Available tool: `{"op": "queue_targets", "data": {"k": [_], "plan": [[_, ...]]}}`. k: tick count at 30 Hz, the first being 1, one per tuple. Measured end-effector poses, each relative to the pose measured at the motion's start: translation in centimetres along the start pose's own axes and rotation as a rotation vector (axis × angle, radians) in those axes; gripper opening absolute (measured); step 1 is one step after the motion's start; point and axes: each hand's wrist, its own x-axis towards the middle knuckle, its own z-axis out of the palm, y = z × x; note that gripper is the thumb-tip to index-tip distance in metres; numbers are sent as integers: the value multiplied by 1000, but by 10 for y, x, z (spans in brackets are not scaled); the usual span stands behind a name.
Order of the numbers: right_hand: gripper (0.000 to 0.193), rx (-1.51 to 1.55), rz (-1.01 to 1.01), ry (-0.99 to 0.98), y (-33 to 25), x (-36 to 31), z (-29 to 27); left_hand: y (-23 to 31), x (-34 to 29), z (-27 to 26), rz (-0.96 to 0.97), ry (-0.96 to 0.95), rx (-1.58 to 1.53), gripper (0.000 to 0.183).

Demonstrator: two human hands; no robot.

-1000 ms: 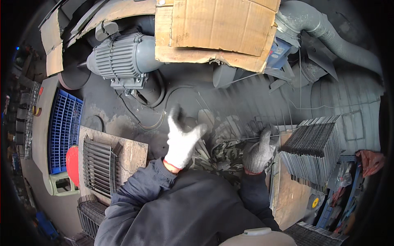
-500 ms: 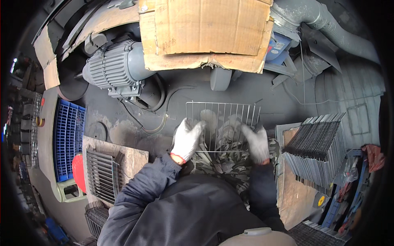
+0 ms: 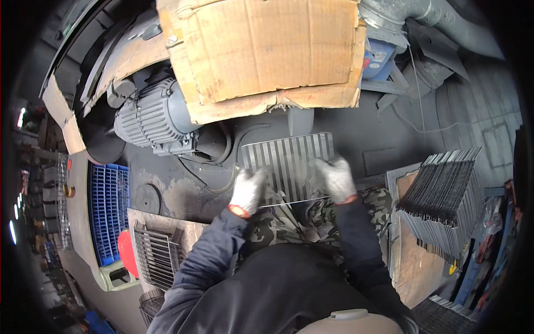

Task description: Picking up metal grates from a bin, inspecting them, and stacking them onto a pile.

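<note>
A rectangular wire rack (image 3: pixel 289 161) with a thin metal frame is held between my two gloved hands above my lap. Motion smears its bars into broad grey stripes. My left hand (image 3: pixel 248 191), in a white glove with a red cuff, grips the rack's left side. On the opposite edge my right hand (image 3: pixel 338 179) is closed on it in a matching glove. Both sets of fingertips are blurred. The rack's far edge reaches close to a grey post below the cardboard.
Cardboard (image 3: pixel 267 53) covers machinery ahead, beside a grey electric motor (image 3: pixel 153 117). A tall stack of wire racks (image 3: pixel 442 200) stands on a board at right. More racks (image 3: pixel 157 250) lie on a board at left, near a blue plastic crate (image 3: pixel 110 211).
The view has shifted and tilted a little. The rack's bars, distinct before, are now smeared by motion. My right hand has come from a blurred position to the rack's right edge.
</note>
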Motion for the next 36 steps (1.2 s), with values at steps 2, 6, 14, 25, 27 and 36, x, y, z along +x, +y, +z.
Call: {"op": "queue_targets", "data": {"k": [2,6,14,25,27,36], "plan": [[15,-72,38,12,-59,-33,48,14,-10,-29,-72,73,-13,23],[16,87,-63,44,0,-10,12,17,6,-5,-48,-42,28,28],[18,256,-150,147,-26,-16,-49,-13,17,63,-19,-144,52,33],[26,187,-129,-72,-27,-12,-13,35,18,-4,-251,-141,-44,28],[28,82,44,-154,-69,-35,-52,32,25,24,-236,-267,-136,28],[15,233,60,-244,-52,-10,-19,34,27,-36,-327,-275,-250,32]]}}
